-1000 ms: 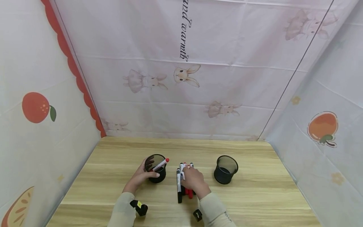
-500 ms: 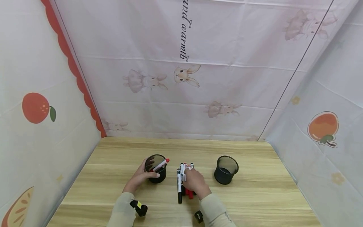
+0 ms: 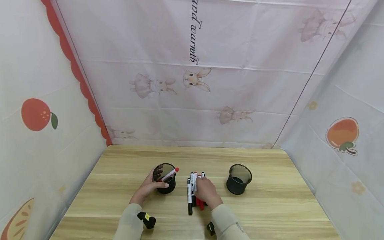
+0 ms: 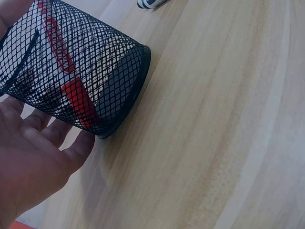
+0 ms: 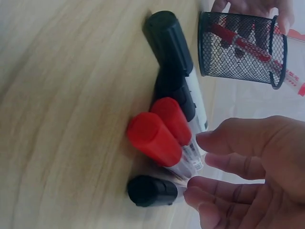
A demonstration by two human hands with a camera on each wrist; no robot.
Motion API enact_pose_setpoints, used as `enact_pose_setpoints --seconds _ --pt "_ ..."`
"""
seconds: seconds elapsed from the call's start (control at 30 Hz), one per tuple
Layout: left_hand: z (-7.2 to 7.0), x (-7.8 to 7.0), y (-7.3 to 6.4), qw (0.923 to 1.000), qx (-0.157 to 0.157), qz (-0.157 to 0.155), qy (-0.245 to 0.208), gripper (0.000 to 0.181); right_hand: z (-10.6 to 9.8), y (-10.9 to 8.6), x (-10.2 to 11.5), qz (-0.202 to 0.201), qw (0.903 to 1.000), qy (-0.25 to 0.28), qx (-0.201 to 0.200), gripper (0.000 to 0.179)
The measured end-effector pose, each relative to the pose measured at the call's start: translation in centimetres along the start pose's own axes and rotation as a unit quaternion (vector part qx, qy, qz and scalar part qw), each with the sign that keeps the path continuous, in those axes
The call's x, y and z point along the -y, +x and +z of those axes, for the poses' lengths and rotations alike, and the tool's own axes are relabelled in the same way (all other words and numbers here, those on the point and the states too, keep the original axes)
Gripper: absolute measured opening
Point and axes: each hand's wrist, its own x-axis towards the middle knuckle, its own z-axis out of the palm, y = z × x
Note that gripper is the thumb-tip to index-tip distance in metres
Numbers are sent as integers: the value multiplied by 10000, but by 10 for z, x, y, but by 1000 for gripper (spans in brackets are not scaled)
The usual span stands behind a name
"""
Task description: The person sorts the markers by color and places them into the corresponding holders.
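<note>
A black mesh pen cup (image 3: 166, 188) stands left of the middle of the table. My left hand (image 3: 146, 187) grips its side, with the thumb on the near face and the fingers behind. Inside leans one red marker (image 4: 78, 100), its red end above the rim. Several black and red whiteboard markers lie side by side in front of me, the leftmost a black marker (image 3: 189, 197). My right hand (image 3: 205, 190) hovers over the right part of this row. In the right wrist view its loosely bent fingers and thumb are apart, fingertips close to the red markers (image 5: 148, 137) and a black marker (image 5: 150, 191).
A second black mesh pen cup (image 3: 237, 185) stands upright on the right, with no marker visible in it. Printed cloth walls (image 3: 180, 126) enclose the wooden table (image 3: 270, 200) at the back and both sides.
My right hand has shifted slightly to the right over the markers, so more of the left ones show. My left hand and the pen cup stay in place.
</note>
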Motion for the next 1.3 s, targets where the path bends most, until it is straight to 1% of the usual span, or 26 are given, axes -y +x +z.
enact_pose_setpoints --seconds 0.07,0.17,0.33,0.4,0.5,0.63,0.7,0.8,0.87,0.93,0.97,1.1,1.2,1.3 --pt "0 0 0 10000 14 4 -8 87 2 1 -1 -6 10000 77 -7 23" --pt "-1 5 2 10000 -1 22 -23 87 4 3 -2 4 9996 270 6 22" --pt "-5 21 10 9999 -135 58 -63 85 4 6 -5 100 9987 490 80 20" --pt "-6 27 12 9998 -175 67 -92 85 6 7 -6 147 9987 476 123 19" --pt "-7 32 13 9997 -204 101 -26 86 8 9 -7 220 9986 448 179 18" --pt "-7 32 14 9997 -195 112 10 89 10 10 -8 299 9984 448 180 22" --pt "-6 26 12 9999 -138 42 -68 91 10 10 -7 341 9981 474 174 23" --pt "-6 27 13 9999 -126 11 -76 92 10 10 -7 367 9979 516 149 22" --pt "-7 28 13 9999 -137 -6 -93 92 9 10 -7 365 9978 536 156 22" --pt "-8 35 15 9998 -194 50 -18 91 9 11 -7 356 9978 546 154 22" --pt "-8 36 15 9998 -195 63 -10 92 9 11 -7 364 9977 554 154 23" --pt "-9 36 16 9998 -165 115 75 93 7 12 -7 399 9976 561 -36 26" --pt "-9 36 16 9996 -226 98 120 92 2 12 -7 436 9966 656 -225 26" --pt "-8 36 16 9996 -252 34 115 91 -3 10 -6 530 9948 834 -257 28"
